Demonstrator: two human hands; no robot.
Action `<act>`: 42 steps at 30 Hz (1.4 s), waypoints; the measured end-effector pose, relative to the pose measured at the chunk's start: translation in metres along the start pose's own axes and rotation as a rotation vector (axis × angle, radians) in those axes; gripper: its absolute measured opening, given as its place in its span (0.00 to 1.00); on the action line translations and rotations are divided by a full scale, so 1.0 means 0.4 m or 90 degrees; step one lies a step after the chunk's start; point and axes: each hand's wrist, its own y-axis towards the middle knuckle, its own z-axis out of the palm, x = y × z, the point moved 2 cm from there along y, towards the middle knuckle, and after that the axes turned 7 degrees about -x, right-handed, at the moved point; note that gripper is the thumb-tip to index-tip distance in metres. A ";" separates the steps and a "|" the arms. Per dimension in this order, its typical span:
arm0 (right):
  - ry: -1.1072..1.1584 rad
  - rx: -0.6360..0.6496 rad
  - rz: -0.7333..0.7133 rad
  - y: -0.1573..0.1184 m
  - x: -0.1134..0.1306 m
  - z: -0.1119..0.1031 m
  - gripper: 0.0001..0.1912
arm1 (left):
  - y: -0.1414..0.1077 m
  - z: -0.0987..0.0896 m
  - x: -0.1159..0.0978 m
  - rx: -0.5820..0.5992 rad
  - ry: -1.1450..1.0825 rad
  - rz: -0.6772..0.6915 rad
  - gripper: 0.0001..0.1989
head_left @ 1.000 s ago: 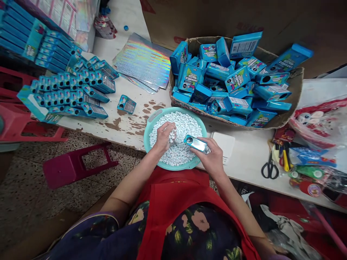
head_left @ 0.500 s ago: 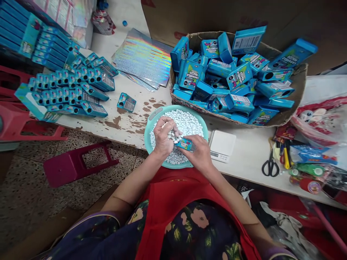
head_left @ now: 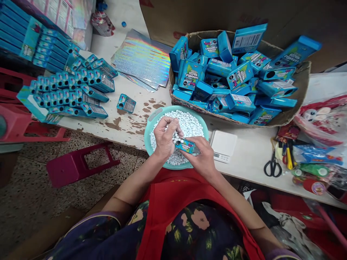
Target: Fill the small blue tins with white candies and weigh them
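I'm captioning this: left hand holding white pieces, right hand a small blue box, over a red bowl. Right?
The head view shows the bowl is turquoise, not red; the left hand does hold white pieces, the right hand a small blue box, over it.

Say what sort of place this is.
Probably a small candy-packing workspace: a basin of small white candies, a carton full of blue boxes lettered "Caramelo Macizo", and a digital scale on the worktable.

Black-handled scissors [head_left: 273,168], right of a white scale [head_left: 223,146]; magenta stool [head_left: 66,169], on speckled floor; small blue cap [head_left: 124,24], near shiny silver sheets [head_left: 143,59].
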 end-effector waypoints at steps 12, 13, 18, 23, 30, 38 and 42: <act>0.011 -0.012 0.003 0.004 0.009 -0.012 0.15 | -0.019 0.005 -0.005 -0.013 0.003 0.079 0.11; 0.014 -0.015 0.001 0.003 0.009 -0.013 0.15 | -0.018 0.006 -0.004 -0.018 0.006 0.078 0.11; 0.026 -0.031 0.007 0.001 0.009 -0.021 0.15 | -0.023 0.014 -0.010 -0.006 0.010 0.055 0.13; 0.034 -0.040 0.008 -0.004 0.004 -0.025 0.16 | -0.032 0.023 -0.014 -0.002 0.004 0.060 0.13; 0.066 -0.025 0.040 -0.002 -0.009 -0.009 0.17 | -0.035 0.021 0.003 0.000 0.024 0.075 0.13; 0.101 -0.042 0.053 -0.003 -0.015 -0.015 0.18 | -0.049 0.023 0.000 0.018 0.018 0.085 0.14; 0.122 -0.059 0.069 -0.002 -0.024 -0.017 0.18 | -0.048 0.035 -0.005 0.022 -0.021 0.086 0.14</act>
